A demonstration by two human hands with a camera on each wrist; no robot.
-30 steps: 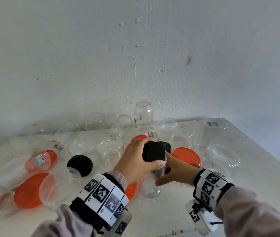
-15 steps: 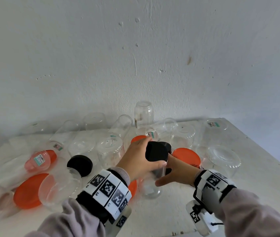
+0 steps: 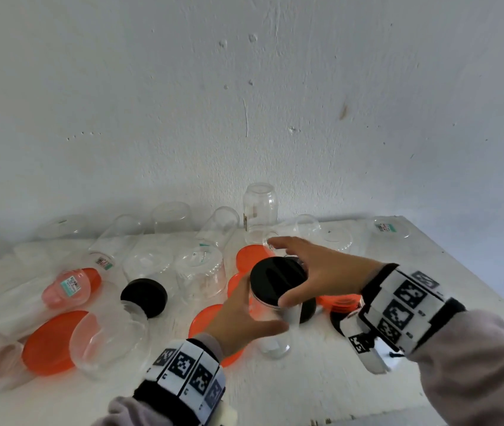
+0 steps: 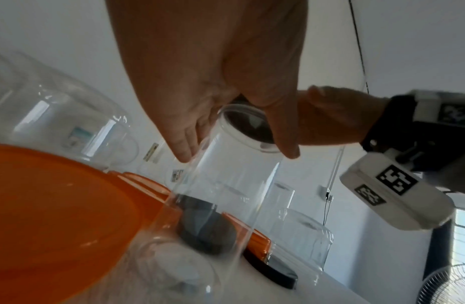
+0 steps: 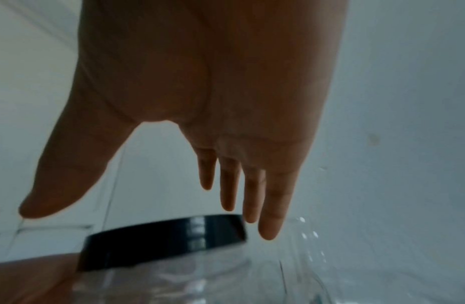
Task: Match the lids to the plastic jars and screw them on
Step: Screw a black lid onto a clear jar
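A tall clear jar [image 3: 275, 341] stands on the white table, and my left hand [image 3: 253, 318] grips its upper body, thumb in front. In the left wrist view my fingers and thumb wrap the jar [image 4: 234, 185] just under its mouth. A black lid [image 3: 275, 279] sits on top. My right hand [image 3: 309, 272] reaches over it from the right, fingers spread, thumb at the lid's near edge. In the right wrist view the fingers [image 5: 252, 195] are straight above the lid [image 5: 164, 244].
Several clear jars [image 3: 260, 210] crowd the back by the wall. Orange lids [image 3: 50, 342] lie left and behind the jar [image 3: 250, 256]. A lying jar carries another black lid [image 3: 144, 298]. A loose black lid [image 3: 307, 309] lies right. The table edge [image 3: 475, 287] runs right.
My left hand has come off the lid's top and dropped to grip the jar's body. My right hand has left the jar's side and moved up over the lid.
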